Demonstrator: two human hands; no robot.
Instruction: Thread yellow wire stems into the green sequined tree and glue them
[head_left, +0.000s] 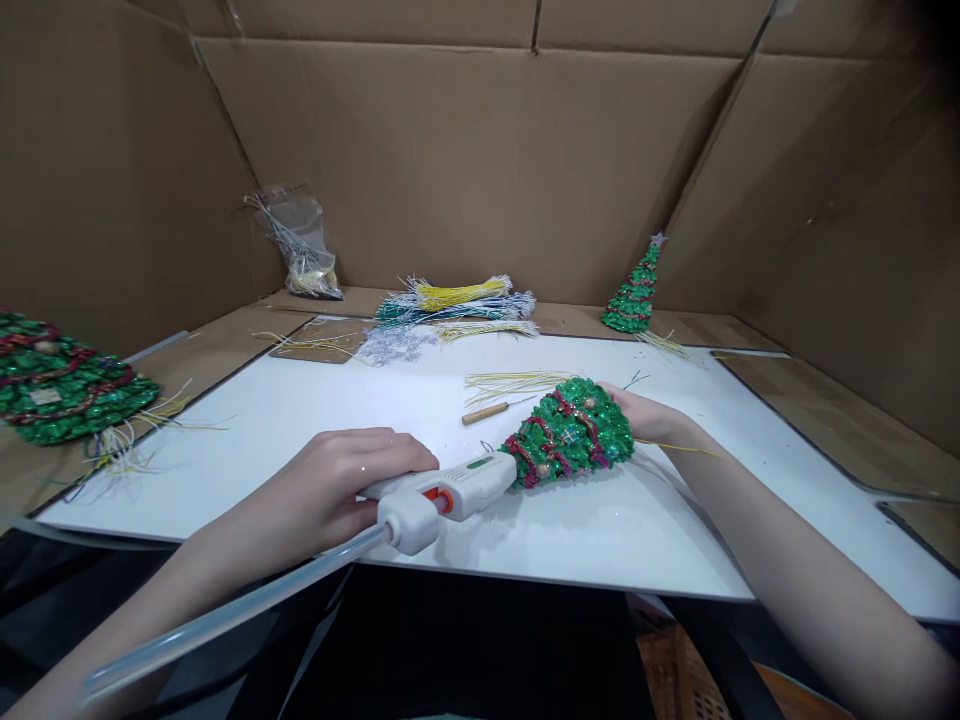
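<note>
My left hand (367, 475) is wrapped round the handle of a white glue gun (484, 483), and a long clear glue stick (247, 610) juts from its back toward me. The gun's front end meets the narrow end of a green tinsel Christmas tree (574, 435), which lies tilted over the white board. Red garland and small ornaments wind round this tree. At its wide base, my right hand (637, 412) grips it from the far side, with most fingers hidden behind. A yellow wire sticks out by the wrist.
Behind the tree lie a wooden-handled awl (486, 413) and loose yellow wires (517, 384). Bundled wires (461, 295), clear snowflake-like pieces (397, 345) and a plastic bag (304, 245) are farther back. Other trees stand at left (67, 385) and back right (637, 290). Cardboard walls (450, 150) enclose the board (622, 540).
</note>
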